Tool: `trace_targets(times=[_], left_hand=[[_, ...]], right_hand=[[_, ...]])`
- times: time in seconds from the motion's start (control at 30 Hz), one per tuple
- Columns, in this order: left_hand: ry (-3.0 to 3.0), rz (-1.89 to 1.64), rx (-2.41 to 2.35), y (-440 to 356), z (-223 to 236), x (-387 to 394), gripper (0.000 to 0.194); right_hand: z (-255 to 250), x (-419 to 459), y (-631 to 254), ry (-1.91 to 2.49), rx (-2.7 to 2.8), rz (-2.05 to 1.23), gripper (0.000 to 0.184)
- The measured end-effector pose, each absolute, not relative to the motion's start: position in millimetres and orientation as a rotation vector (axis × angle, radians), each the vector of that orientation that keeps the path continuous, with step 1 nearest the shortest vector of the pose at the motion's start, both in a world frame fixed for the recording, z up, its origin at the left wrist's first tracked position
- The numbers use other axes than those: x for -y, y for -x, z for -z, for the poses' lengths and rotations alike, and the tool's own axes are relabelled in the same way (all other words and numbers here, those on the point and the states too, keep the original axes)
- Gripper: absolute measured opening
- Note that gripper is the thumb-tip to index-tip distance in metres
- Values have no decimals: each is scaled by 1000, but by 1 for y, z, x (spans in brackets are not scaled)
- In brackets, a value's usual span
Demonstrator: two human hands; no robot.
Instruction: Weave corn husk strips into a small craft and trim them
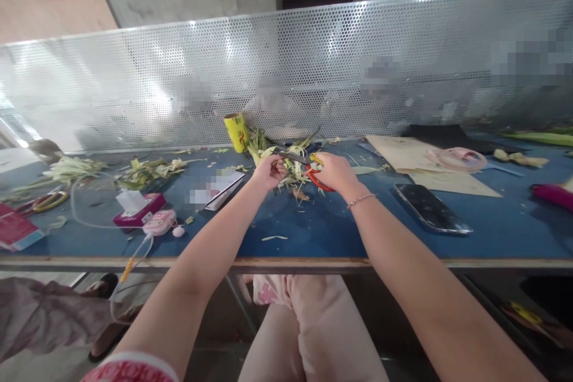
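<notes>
My right hand (335,172) grips a pair of scissors with red and yellow handles, its fingers around the handles. The dark scissors blades (293,157) point left toward my left hand (268,173). My left fingers are pinched together by the blade tips; what they hold is too small to make out. Beneath and behind both hands lies a heap of pale green leaf strips (295,178). Behind my left hand stands a yellow printed tube (236,131), slightly tilted.
On the blue table (268,239), a phone (224,188) lies left and a black phone (432,209) right. A tissue pack (138,210), a pink charger (160,222) and leaf scraps (150,173) are further left. Cardboard (403,158) lies right. A perforated metal screen (295,42) stands behind.
</notes>
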State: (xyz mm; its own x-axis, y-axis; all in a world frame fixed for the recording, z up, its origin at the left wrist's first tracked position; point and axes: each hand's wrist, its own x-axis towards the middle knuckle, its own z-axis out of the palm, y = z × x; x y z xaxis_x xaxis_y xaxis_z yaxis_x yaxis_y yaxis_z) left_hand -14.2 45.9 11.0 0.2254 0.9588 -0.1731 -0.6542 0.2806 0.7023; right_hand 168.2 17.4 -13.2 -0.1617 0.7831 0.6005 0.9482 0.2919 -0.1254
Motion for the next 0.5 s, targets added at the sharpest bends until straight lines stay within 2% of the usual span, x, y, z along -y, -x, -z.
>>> trace_targets(times=[0.3,0.5], left_hand=[[-540,-1163,-642,15,-12,-46,17],[-543,-1186,-661,15,-11,-47,19]], right_hand=[[11,-18,-168,1601,1968,369,40],[11,-16,-166,1615,1999,336,47]])
